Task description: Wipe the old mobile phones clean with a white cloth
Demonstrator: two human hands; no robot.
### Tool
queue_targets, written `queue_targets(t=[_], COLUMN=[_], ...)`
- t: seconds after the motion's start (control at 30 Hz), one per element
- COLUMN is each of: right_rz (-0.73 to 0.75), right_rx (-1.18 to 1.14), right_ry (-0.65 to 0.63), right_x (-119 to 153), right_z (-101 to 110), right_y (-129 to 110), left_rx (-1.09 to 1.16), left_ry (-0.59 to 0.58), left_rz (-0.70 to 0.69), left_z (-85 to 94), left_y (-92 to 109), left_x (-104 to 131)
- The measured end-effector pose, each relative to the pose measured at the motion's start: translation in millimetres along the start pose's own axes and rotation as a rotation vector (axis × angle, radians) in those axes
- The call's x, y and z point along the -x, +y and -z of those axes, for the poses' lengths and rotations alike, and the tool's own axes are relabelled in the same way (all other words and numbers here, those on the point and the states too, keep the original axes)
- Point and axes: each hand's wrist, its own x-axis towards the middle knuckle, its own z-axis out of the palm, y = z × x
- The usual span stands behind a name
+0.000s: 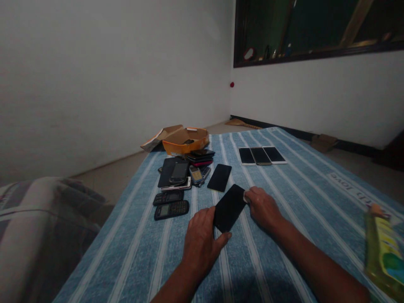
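Observation:
A black smartphone (230,208) lies at a slant on the blue striped cloth, its dark screen facing up. My left hand (202,235) grips its lower left corner, with the fingers along the left side and the thumb at the bottom edge. At the upper right edge, my right hand (261,206) is closed in a pinch on a small white wad (245,197), which touches the phone's edge; its material is hard to make out. Just beyond lies another dark smartphone (219,177), flat and apart from both hands.
Two keypad phones (172,209) lie at left, before a pile of phones (179,171). Behind stands an open orange box (186,141). Three smartphones (261,155) form a row at far right. A yellow-green bottle (383,252) is at the right edge of the striped cloth (132,252).

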Motion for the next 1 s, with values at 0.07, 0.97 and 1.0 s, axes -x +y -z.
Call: queue_targets(t=[0.07, 0.97, 1.0], right_rz=[-0.024, -0.046, -0.038], right_rx=[0.008, 0.026, 0.023], right_ry=[-0.001, -0.012, -0.013], right_x=[-4, 1, 1], right_z=[0, 4, 3], right_y=[2, -9, -9], left_rx=[0.007, -0.002, -0.003], left_ry=[-0.007, -0.017, -0.015], left_rz=[0.002, -0.019, -0.019], left_z=[0.7, -2.2, -1.9], left_y=[2, -2, -1], left_x=[-1, 0, 0])
